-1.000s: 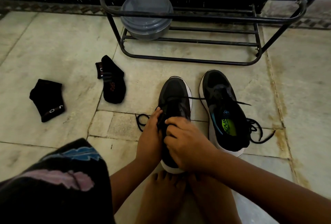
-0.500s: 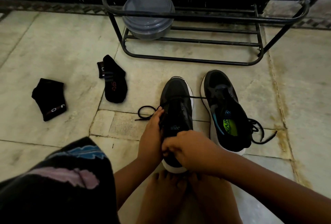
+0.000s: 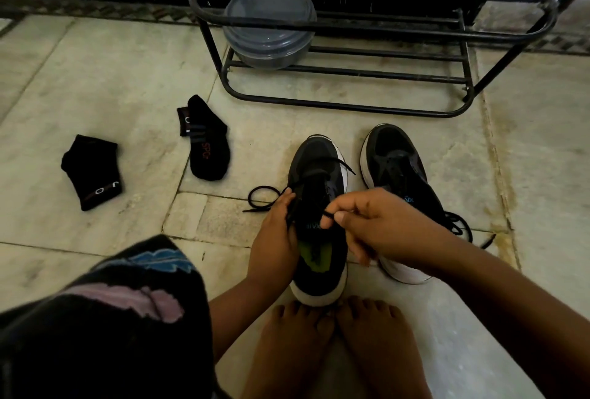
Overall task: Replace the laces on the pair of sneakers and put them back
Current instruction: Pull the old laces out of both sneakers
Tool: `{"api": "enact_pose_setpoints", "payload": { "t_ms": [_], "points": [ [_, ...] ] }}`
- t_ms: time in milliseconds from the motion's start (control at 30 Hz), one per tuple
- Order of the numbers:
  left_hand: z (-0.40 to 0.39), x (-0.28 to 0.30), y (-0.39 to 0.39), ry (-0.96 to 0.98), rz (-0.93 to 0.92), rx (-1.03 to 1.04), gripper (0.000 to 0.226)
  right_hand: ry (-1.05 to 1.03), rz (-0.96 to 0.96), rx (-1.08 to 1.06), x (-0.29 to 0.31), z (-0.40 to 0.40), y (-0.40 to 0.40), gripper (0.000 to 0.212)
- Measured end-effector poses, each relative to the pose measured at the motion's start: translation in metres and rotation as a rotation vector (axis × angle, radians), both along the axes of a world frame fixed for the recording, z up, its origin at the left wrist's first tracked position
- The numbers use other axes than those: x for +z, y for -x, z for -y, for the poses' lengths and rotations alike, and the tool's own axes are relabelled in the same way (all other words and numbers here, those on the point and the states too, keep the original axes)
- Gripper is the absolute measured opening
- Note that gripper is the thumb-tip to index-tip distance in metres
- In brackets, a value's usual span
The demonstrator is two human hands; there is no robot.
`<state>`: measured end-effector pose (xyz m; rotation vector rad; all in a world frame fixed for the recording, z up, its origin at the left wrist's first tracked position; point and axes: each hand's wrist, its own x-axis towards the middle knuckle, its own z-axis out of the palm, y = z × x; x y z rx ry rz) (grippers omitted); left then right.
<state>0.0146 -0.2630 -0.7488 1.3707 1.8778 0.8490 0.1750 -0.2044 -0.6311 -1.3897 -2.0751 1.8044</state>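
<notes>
pinching black lace (image 3: 314, 174) over left sneaker (image 3: 319, 239), both hands: right hand (image 3: 376, 226), left hand (image 3: 274, 235).

Sock nearer the rack (image 3: 207, 143): orange "SPO", partly legible; folded sock (image 3: 91, 172): letters "J O"; sneaker-tongue lettering unreadable

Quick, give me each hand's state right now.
Left hand: holding the side of the near sneaker, fingers on the lace.
Right hand: pinching the lace over the same sneaker.

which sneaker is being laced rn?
The near sneaker, held by the left hand; the right hand pinches its lace. The other sneaker sits untouched.
</notes>
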Motion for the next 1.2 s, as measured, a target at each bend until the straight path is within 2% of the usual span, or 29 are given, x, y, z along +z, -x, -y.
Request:
{"api": "enact_pose_setpoints", "payload": {
  "t_ms": [133, 200, 233, 300, 367, 400, 433, 533, 600, 700, 800, 967, 1100, 1200],
  "points": [
    [0.001, -0.001, 0.001, 0.009, -0.037, -0.019, 0.048, -0.076, -0.164, -0.097, 0.016, -0.012, -0.019, 0.024],
    [0.002, -0.001, 0.000, 0.009, -0.046, -0.033, 0.048, -0.059, -0.215, -0.269, 0.022, -0.021, -0.029, 0.024],
    [0.002, -0.001, -0.001, 0.009, -0.051, -0.036, 0.048, -0.065, -0.172, -0.358, 0.020, -0.026, -0.033, 0.024],
    [0.000, 0.001, -0.003, 0.002, -0.062, -0.038, 0.048, -0.200, 0.122, -0.384, 0.004, -0.036, -0.035, 0.024],
    [-0.001, 0.001, -0.006, 0.005, -0.079, -0.042, 0.048, -0.418, 0.525, -0.191, -0.011, -0.041, -0.031, 0.027],
    [-0.001, 0.001, -0.007, 0.003, -0.090, -0.045, 0.048, -0.542, 0.635, -0.111, -0.016, -0.040, -0.025, 0.031],
    [-0.001, 0.001, -0.007, 0.000, -0.095, -0.048, 0.048, -0.656, 0.650, -0.071, -0.018, -0.039, -0.018, 0.033],
    [-0.002, 0.000, -0.007, 0.002, -0.106, -0.052, 0.048, -0.882, 0.514, 0.007, -0.018, -0.036, 0.013, 0.035],
    [-0.003, -0.001, -0.008, 0.016, -0.103, -0.052, 0.048, -0.874, 0.513, 0.133, -0.025, -0.036, 0.030, 0.035],
    [-0.004, -0.001, -0.009, 0.024, -0.098, -0.058, 0.049, -0.755, 0.604, 0.205, -0.041, -0.036, 0.041, 0.027],
    [-0.004, -0.001, -0.008, 0.019, -0.095, -0.067, 0.049, -0.752, 0.600, 0.196, -0.049, -0.037, 0.041, 0.019],
    [-0.001, 0.000, -0.006, 0.006, -0.040, -0.043, 0.048, -0.839, 0.427, 0.205, -0.053, -0.029, 0.027, 0.021],
    [-0.003, 0.001, -0.009, 0.008, -0.034, -0.051, 0.047, -0.846, 0.273, 0.055, -0.052, -0.009, 0.010, 0.007],
    [-0.003, 0.001, -0.007, 0.019, -0.031, -0.040, 0.046, -0.787, 0.143, 0.045, -0.049, 0.001, 0.001, 0.002]
  ]
}}
